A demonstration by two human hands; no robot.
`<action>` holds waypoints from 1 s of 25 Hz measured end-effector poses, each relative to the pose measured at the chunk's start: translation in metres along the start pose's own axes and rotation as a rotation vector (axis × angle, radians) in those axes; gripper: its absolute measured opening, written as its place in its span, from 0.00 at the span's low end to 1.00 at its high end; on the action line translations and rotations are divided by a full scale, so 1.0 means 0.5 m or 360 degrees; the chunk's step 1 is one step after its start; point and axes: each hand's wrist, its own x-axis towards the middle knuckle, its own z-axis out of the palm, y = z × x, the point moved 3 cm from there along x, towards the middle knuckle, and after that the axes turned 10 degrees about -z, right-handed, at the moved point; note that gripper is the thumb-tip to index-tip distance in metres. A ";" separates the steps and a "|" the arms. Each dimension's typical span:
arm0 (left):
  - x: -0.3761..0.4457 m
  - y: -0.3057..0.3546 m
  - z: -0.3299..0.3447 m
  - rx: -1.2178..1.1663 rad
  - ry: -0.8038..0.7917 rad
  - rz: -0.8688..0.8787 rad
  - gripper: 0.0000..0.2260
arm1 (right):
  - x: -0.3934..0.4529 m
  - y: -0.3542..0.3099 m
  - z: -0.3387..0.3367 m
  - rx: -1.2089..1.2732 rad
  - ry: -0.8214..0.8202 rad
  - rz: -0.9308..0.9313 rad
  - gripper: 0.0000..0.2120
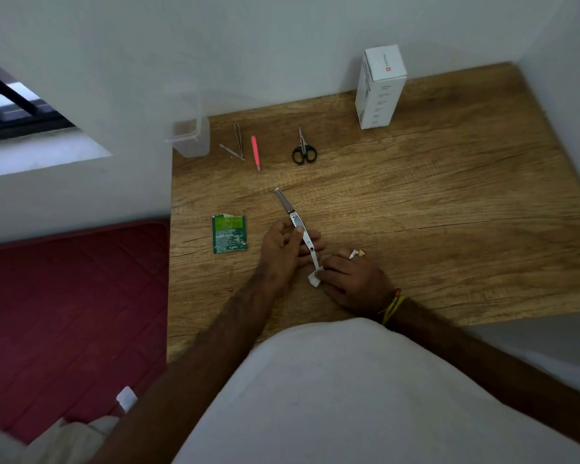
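- The white wipe (315, 280) in the right hand (352, 283) hides the near end of the folding metal tool (295, 221).
- Print on the green sachet (230, 234) and white box (379, 92) is too small to read.
- A shirt (349, 380) hides the near edge of the bench (449, 212).

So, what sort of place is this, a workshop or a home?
Most likely a room in a home. A wooden table stands in a corner of white walls, a red mat lies beside it, and small scissors and tweezers are laid out.
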 end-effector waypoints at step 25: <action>-0.005 0.005 0.004 -0.0021 0.0012 -0.0035 0.08 | 0.004 0.006 0.008 -0.0007 0.0014 0.0093 0.08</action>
